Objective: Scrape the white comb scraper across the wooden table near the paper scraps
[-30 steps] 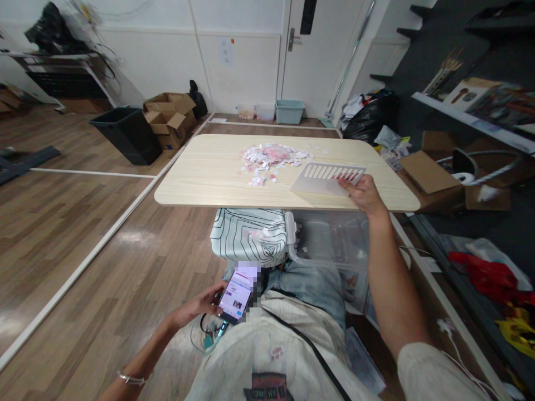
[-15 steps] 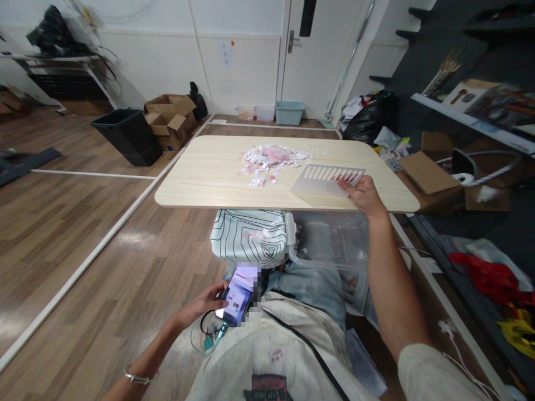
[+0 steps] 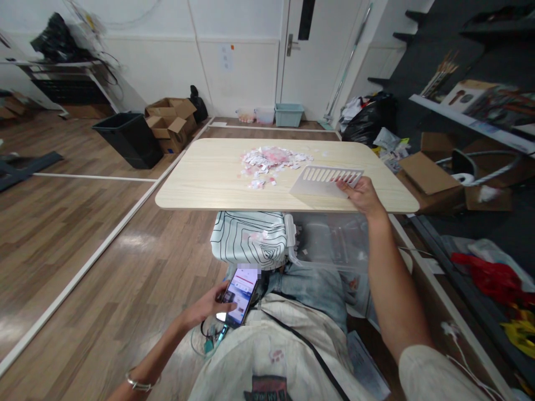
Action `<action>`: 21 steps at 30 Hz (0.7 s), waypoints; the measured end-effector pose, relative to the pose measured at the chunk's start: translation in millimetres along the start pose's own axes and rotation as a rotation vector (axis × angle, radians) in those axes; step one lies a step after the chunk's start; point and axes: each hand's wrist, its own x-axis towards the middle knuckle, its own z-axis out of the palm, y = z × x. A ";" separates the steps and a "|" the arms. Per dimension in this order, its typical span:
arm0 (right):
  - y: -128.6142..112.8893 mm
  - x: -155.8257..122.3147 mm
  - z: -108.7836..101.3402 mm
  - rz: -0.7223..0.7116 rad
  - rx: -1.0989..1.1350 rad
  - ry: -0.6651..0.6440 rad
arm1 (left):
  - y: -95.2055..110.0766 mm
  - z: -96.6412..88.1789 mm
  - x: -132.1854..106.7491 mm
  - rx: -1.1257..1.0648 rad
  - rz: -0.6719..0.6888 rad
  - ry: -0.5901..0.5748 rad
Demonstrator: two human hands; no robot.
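Observation:
My left hand is at my lap, its fingers at the left edge of a lit smartphone and its thumb lying over the screen. A cable runs from the phone's lower end. On the right side of the table, my right hand grips a white slotted plastic scraper by its right end. The scraper is tilted, its long lower edge at the tabletop. To its left lies a heap of small white and pink paper scraps, with a few loose pieces in front.
Below the table's near edge sit a white container with black lines and a clear plastic bin. A black trash bin and cardboard boxes stand at the left. More open cardboard boxes are at the right.
My left thumb has shifted to the right over the phone's screen, and the picture on it has moved. My right hand and the scraper stay in nearly the same place.

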 end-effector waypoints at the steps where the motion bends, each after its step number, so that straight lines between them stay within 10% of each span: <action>1: -0.4 -0.1 0.0 0.002 0.002 -0.003 | 0.4 0.0 -1.0 -0.013 0.001 0.003; 21: -3.5 -1.4 1.5 -0.008 -0.002 -0.002 | 3.7 -5.8 -8.3 0.020 -0.099 0.146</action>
